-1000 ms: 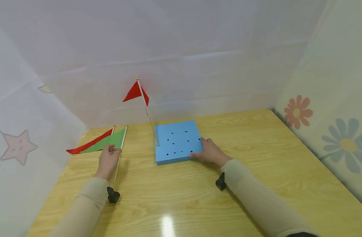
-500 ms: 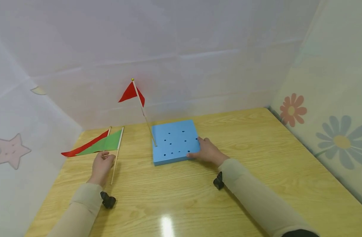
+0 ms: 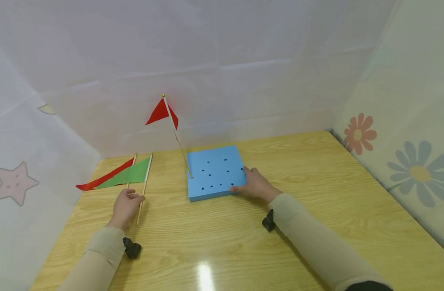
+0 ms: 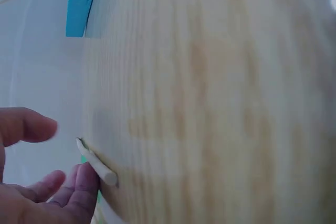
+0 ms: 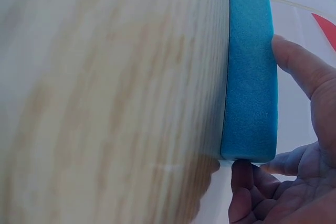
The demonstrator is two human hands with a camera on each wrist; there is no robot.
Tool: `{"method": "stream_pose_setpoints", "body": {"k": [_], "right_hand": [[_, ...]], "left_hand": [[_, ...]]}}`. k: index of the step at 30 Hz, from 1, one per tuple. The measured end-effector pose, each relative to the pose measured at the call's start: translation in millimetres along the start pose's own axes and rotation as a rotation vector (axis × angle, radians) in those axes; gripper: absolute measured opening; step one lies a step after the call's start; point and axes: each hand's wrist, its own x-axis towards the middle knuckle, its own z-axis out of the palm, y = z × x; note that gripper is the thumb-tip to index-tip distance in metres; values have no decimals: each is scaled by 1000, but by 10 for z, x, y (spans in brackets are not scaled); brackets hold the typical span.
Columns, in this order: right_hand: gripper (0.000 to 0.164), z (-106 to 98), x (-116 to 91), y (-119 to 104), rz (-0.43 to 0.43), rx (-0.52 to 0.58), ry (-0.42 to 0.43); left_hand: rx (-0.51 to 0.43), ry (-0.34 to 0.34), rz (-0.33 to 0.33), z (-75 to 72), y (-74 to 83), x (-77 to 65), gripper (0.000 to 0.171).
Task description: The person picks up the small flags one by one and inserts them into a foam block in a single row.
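My left hand [image 3: 125, 207] is at the lower stick of a green pennant flag [image 3: 134, 173] lying on the table. In the left wrist view, the flag's stick [image 4: 98, 167] lies against the fingertips while the thumb stands apart from it. Under the green pennant lies a red flag [image 3: 109, 176], partly covered. My right hand [image 3: 256, 185] grips the right side of a blue foam block [image 3: 216, 155] dotted with holes, thumb at its top front edge and fingers bent against its side [image 5: 251, 87]. Another red flag [image 3: 159, 112] stands tilted in the block's left hole.
A wooden table [image 3: 222, 234] carries everything. White cloth [image 3: 222, 81] hangs close behind the table's back edge, and printed cloth walls border the left and right. Each wrist wears a small black camera [image 3: 132, 247].
My left hand has moved down along the green flag's stick, away from the cloth toward the lower end. The right hand keeps its hold on the foam block.
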Motion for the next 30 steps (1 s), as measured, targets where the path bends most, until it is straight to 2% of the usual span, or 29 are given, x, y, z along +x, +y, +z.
{"method": "stream_pose_setpoints", "body": {"k": [3, 7, 14, 24, 30], "right_hand": [[106, 1, -3, 9, 12, 9, -1], [106, 7, -2, 22, 11, 12, -4], [106, -6, -8, 10, -3, 12, 1], [107, -18, -9, -2, 2, 19, -11], [107, -8, 0, 5, 3, 15, -5]], "left_hand": [[115, 0, 12, 17, 3, 24, 60], [187, 0, 23, 30, 28, 49, 60], [346, -37, 88, 2, 116, 66, 65], [435, -52, 144, -36, 160, 80, 56], [465, -64, 138, -43, 162, 106, 45]]}}
